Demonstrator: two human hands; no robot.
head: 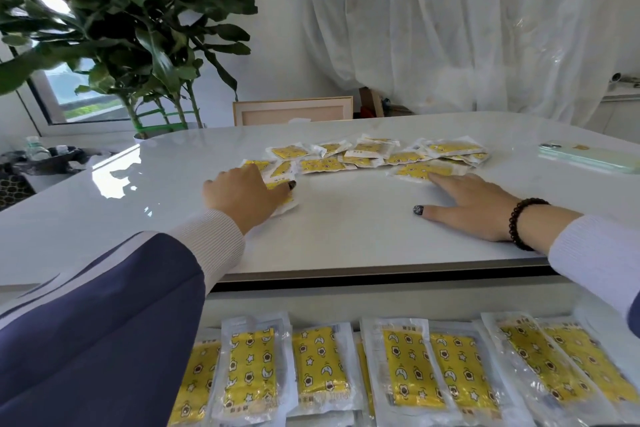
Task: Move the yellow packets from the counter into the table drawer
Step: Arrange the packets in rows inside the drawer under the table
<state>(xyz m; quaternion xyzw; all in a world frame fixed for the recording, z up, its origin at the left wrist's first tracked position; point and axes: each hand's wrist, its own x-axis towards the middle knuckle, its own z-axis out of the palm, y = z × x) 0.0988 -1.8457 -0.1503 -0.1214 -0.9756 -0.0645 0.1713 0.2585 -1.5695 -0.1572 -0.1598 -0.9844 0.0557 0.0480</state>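
Several yellow packets [349, 156] in clear wrappers lie scattered across the far middle of the white counter [156, 204]. My left hand [242, 194] lies on top of one packet [285, 206] at the left end of the scatter, fingers curled over it and thumb along its edge. My right hand [474, 208] rests flat on the counter, its straight fingers touching the near edge of another packet [415, 170]. Below the counter's front edge the table drawer [346, 302] stands pulled out, holding a row of several yellow packets [408, 371].
A pale green phone [585, 156] lies at the counter's far right. A large leafy plant [131, 28] stands behind the left corner, a framed board [294, 111] leans behind the counter, and white curtains [450, 28] hang at the back.
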